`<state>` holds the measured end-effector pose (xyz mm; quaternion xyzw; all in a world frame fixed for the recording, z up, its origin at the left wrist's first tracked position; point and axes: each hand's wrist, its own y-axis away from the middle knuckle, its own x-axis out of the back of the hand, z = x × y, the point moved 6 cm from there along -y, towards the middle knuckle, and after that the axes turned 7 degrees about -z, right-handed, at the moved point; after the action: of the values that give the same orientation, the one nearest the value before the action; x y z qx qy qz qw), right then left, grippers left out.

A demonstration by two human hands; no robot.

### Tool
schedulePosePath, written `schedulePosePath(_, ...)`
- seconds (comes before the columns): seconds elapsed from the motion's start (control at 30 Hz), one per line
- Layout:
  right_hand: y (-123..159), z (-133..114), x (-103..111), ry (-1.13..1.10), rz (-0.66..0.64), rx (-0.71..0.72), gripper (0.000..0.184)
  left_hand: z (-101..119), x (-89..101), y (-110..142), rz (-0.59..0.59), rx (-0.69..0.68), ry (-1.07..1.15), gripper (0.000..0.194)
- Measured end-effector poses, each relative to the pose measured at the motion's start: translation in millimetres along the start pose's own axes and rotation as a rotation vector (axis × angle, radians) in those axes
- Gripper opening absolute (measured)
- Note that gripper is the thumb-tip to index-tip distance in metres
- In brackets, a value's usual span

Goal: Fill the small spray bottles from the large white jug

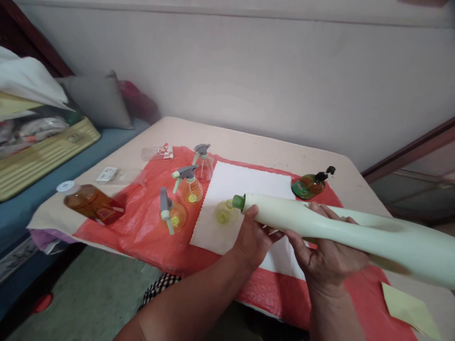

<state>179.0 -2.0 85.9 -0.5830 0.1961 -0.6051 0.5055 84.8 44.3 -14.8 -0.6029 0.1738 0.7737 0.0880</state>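
Observation:
A long pale green plastic watering can (284,208) lies tilted across the right side, its green-tipped spout pointing left. My left hand (254,234) is closed around the spout near its tip. Farther back, my right hand (330,246) supports the can's body from below, fingers wrapped around it. Just left of the green tip stands a clear bottle (223,215) without a spray head, holding some yellow liquid; whether the tip touches its mouth I cannot tell. It stands on a white sheet (252,177) with a scalloped edge.
Left of the sheet, several spray bottles (192,189) with grey trigger heads stand on red plastic (142,222). An amber bottle (88,201) leans at the left. A green pump bottle (307,186) is at the right, yellow paper (408,305) near the front. Behind rises a wall (249,71).

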Motion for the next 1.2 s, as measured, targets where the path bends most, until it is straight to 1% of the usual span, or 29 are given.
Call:
schedulePosePath(0.23, -2.6, -1.3, 1.1, -0.034, 0.008, -0.017, 0.060, 1.0, -0.8, 0.6, -0.015, -0.010, -0.007, 0.053)
schedulePosePath(0.4, -4.0, -2.4, 1.4, -0.029, -0.005, -0.004, 0.065, 1.0, 0.5, 0.6, -0.012, -0.023, 0.011, 0.051)
schedulePosePath(0.57, -7.1, -4.2, 3.4, -0.011, -0.004, 0.009, 0.071, 1.5, -1.4, 0.7, -0.038, -0.019, 0.007, 0.050)
schedulePosePath(0.8, -8.4, -5.0, 3.0, -0.007, -0.026, 0.018, 0.074, 1.4, 0.4, 0.5, -0.052, -0.022, 0.020, 0.049)
schedulePosePath(1.2, -9.6, -5.6, 3.9, -0.010, -0.033, 0.001, 0.070, 1.2, 0.2, -0.2, -0.048, -0.020, 0.020, 0.050)
